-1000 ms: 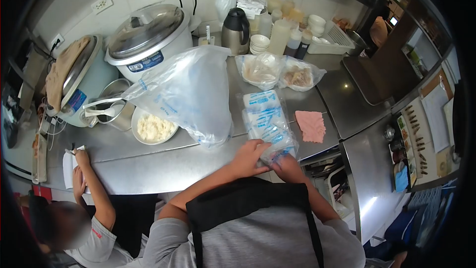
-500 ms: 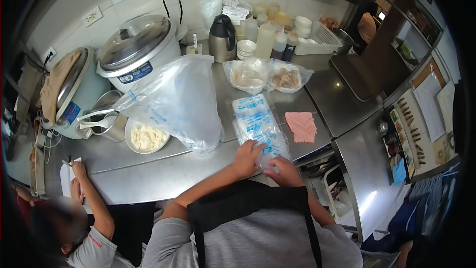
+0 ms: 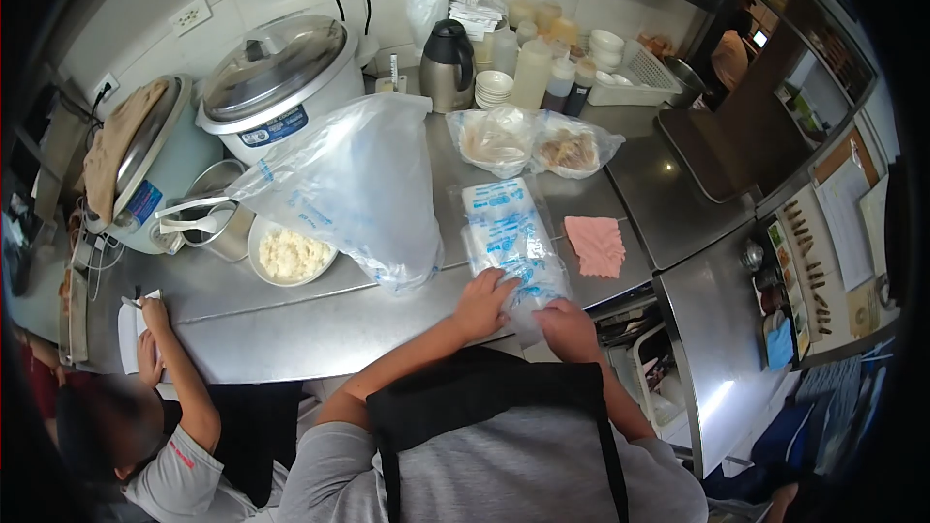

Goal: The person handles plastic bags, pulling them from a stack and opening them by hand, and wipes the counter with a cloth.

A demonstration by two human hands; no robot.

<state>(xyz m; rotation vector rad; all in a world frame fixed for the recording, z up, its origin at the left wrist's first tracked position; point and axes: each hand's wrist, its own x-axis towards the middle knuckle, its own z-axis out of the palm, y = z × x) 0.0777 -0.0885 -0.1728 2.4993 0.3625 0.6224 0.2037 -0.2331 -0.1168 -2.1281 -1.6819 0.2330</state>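
Note:
A stack of clear plastic bags with blue print (image 3: 511,223) lies on the steel counter in front of me. My left hand (image 3: 483,304) rests on its lower left part, fingers stretched over the plastic. At the lower right corner my right hand (image 3: 569,329) has its fingers closed on the plastic edge; the fingertips are partly hidden. A pink cloth (image 3: 595,246) lies to the right of the stack. Left of it stands a large, puffed-out translucent bag (image 3: 354,189), its contents not visible. Beside that is a white bowl (image 3: 281,280) of pale, crumbly food.
Two large cookers (image 3: 281,73) stand at the back left, near a metal pot (image 3: 225,232). A thermos jug (image 3: 448,73), sauce bottles (image 3: 532,75) and wrapped bowls (image 3: 497,140) line the back. At left, a co-worker's hands (image 3: 153,329) are at a notepad (image 3: 128,341).
My right hand has shifted slightly up and right along the edge of the bags, its fingers now closed there. My left hand stays on the stack. The whole view has shifted slightly.

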